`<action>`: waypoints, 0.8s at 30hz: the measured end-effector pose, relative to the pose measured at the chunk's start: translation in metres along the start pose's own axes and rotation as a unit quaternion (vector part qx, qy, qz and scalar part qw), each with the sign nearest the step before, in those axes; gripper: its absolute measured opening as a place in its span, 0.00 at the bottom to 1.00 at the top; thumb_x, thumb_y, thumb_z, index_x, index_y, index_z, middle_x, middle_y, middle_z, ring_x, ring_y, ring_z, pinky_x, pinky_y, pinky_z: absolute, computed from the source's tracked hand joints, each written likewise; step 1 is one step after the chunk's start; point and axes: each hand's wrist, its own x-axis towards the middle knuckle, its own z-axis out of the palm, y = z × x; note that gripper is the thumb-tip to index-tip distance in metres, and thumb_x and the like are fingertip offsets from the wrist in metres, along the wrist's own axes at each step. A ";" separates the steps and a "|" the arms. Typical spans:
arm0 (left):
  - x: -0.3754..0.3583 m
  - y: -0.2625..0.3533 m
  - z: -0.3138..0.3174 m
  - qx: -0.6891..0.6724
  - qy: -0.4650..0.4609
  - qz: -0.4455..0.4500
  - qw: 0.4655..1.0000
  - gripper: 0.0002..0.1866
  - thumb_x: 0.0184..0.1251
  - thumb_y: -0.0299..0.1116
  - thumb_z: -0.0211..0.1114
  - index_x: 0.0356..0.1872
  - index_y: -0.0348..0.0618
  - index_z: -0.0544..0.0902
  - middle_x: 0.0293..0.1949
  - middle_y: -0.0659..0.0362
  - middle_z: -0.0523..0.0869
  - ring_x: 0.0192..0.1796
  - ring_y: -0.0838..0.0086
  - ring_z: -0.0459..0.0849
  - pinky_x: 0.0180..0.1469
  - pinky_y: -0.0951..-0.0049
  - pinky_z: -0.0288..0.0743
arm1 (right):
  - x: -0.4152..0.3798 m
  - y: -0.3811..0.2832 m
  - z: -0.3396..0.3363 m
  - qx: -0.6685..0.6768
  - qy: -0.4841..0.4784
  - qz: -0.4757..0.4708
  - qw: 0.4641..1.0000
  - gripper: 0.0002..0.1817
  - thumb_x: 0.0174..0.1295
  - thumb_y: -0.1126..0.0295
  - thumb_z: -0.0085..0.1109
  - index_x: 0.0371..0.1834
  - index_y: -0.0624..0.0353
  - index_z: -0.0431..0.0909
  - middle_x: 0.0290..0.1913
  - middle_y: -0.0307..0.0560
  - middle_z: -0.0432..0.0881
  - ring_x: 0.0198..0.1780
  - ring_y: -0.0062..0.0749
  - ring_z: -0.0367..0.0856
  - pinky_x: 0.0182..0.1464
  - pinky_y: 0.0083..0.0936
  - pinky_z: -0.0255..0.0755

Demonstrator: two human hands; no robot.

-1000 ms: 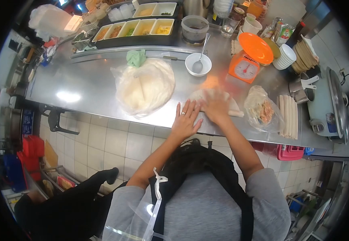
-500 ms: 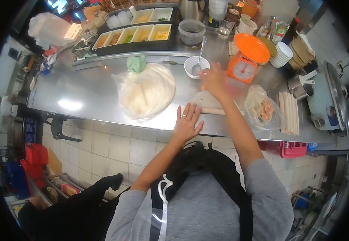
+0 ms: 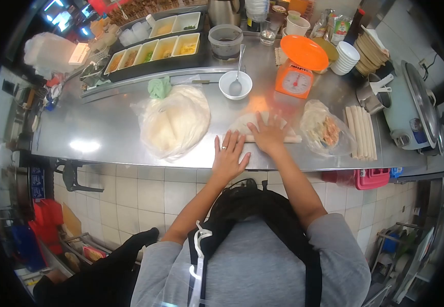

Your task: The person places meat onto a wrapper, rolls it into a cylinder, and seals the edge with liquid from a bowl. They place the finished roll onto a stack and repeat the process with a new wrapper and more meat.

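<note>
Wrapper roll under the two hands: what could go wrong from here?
The right hand presses on the half-rolled wrapper while the left hand lies flat near the counter edge; the roll could slide toward that edge. The thin sheet may tear under uneven pressure. The white bowl with spoon stands just beyond and could get knocked on a reach.
</note>
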 end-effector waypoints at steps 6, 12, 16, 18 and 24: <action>0.000 0.000 -0.002 -0.001 -0.010 -0.010 1.000 0.31 0.62 0.46 0.58 0.63 0.39 0.69 0.65 0.47 0.68 0.70 0.50 0.61 0.67 0.36 0.46 | 0.023 -0.021 -0.051 -0.082 -0.041 0.104 0.990 0.35 0.63 0.37 0.44 0.55 0.58 0.79 0.73 0.61 0.55 0.76 0.60 0.41 0.71 0.61 0.30; 0.000 -0.001 -0.003 -0.001 0.000 0.002 1.000 0.31 0.63 0.46 0.57 0.64 0.39 0.69 0.64 0.46 0.68 0.69 0.49 0.63 0.67 0.35 0.46 | 0.080 -0.079 -0.012 -0.027 0.151 -0.088 0.984 0.32 0.61 0.40 0.50 0.50 0.58 0.81 0.71 0.60 0.60 0.75 0.58 0.45 0.70 0.64 0.32; -0.001 -0.002 -0.002 0.006 -0.020 -0.007 1.000 0.31 0.64 0.48 0.55 0.65 0.41 0.68 0.65 0.47 0.68 0.70 0.51 0.61 0.67 0.34 0.46 | 0.080 -0.076 -0.013 -0.022 0.091 -0.062 0.994 0.32 0.61 0.40 0.51 0.54 0.58 0.79 0.71 0.60 0.60 0.75 0.58 0.45 0.70 0.65 0.32; -0.001 -0.001 0.000 0.006 -0.034 -0.013 0.999 0.31 0.65 0.49 0.54 0.65 0.41 0.68 0.66 0.48 0.67 0.71 0.52 0.59 0.67 0.33 0.46 | 0.060 -0.062 -0.011 0.049 0.175 -0.073 0.981 0.33 0.62 0.41 0.51 0.57 0.60 0.76 0.72 0.61 0.57 0.75 0.59 0.43 0.70 0.64 0.31; -0.001 0.001 -0.004 0.022 -0.032 -0.007 0.999 0.31 0.65 0.48 0.55 0.65 0.41 0.68 0.66 0.48 0.67 0.71 0.53 0.60 0.66 0.33 0.46 | -0.002 0.006 0.018 -0.129 0.088 0.201 0.967 0.42 0.65 0.35 0.36 0.65 0.64 0.68 0.73 0.63 0.53 0.77 0.56 0.38 0.72 0.57 0.27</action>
